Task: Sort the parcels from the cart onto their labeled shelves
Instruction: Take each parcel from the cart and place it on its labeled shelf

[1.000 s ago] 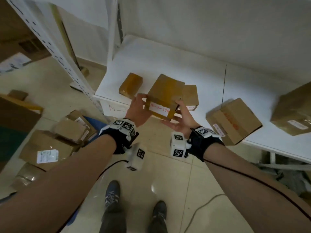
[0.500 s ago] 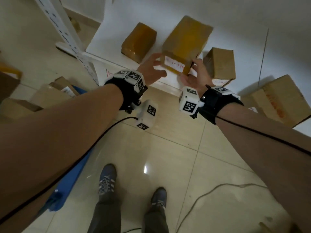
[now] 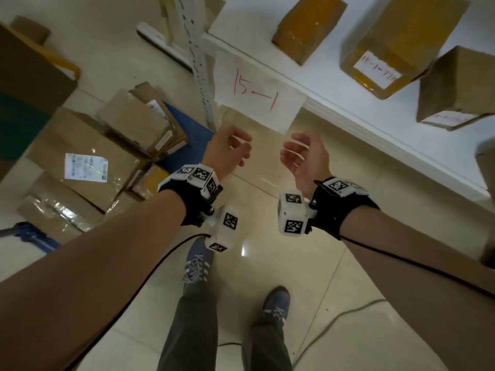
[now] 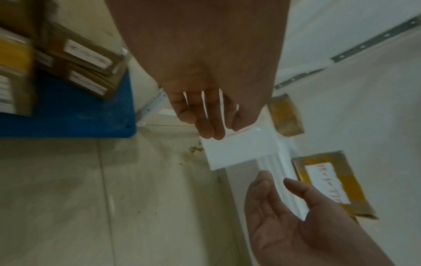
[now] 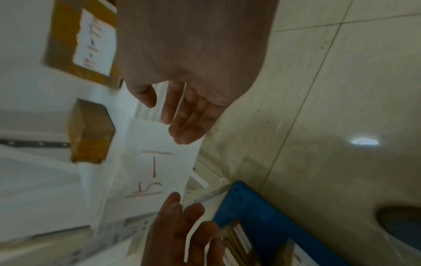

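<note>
Both hands hang in the air in front of the shelf edge, palms turned toward each other with a gap between them, and neither holds or touches anything. The left hand (image 3: 229,151) has its fingers (image 4: 206,118) loosely bent and slack, the thumb apart from them. The right hand (image 3: 305,156) is likewise released, its fingers (image 5: 182,124) gently curved and spread a little, thumb standing off to the side.

Just beyond the fingertips a white paper label (image 3: 257,100) marked "15-1" in red hangs from the front edge of the white shelf (image 3: 348,108). On the shelf, past the right hand's fingers, lies a yellow-taped parcel (image 3: 399,41) with a white slip bearing red handwriting, its near end at the shelf edge. Beside it, past the left fingertips, lies a smaller taped parcel (image 3: 305,25), and on its other side, further right, a plain brown box (image 3: 455,87) with its own slip.

To the left of the left hand, well apart from it, a blue cart (image 3: 184,135) carries a pile of cardboard parcels (image 3: 107,156), some with printed labels. A perforated white shelf upright (image 3: 198,62) stands between the cart and the shelf. Below the hands is a glossy beige tiled floor (image 3: 334,277), with the person's two blue shoes and a thin cable lying across the tiles
</note>
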### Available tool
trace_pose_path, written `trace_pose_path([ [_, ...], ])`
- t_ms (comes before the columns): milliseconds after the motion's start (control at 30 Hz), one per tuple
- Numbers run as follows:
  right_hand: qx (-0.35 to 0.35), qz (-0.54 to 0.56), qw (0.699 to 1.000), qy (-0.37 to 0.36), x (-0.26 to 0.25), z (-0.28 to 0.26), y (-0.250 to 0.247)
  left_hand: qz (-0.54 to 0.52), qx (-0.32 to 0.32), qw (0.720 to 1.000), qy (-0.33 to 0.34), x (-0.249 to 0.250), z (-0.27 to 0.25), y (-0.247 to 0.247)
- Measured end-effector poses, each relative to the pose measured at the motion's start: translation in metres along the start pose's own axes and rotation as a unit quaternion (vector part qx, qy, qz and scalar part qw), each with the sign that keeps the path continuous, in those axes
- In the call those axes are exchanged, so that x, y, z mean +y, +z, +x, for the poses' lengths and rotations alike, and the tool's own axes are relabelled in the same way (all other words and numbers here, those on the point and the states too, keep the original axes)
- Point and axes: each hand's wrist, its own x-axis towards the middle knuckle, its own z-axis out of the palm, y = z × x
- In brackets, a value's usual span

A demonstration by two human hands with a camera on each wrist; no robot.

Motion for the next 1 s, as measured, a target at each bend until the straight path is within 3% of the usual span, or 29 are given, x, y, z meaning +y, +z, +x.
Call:
trace_pose_path([
  [300,-0.088,-0.088,0.986,0.109,0.101,-0.006,0.089,-0.016,0.093,0.989,-0.116,-0.107,-0.015,-0.115],
  [667,-0.156,-0.204,0.951,0.17,0.19,-0.009,0.203,-0.024,0.255,0.924,-0.285,-0.207,-0.015,-0.24],
  [900,-0.148,-0.27,0.931,0.195,0.233,0.001,0.266,-0.079,0.291,0.878,-0.372,-0.242,-0.005,-0.301],
  [1000,-0.161,-0.302,0.922,0.182,0.248,0.008,0.284,-0.129,0.257,0.867,-0.406,-0.264,-0.002,-0.313],
])
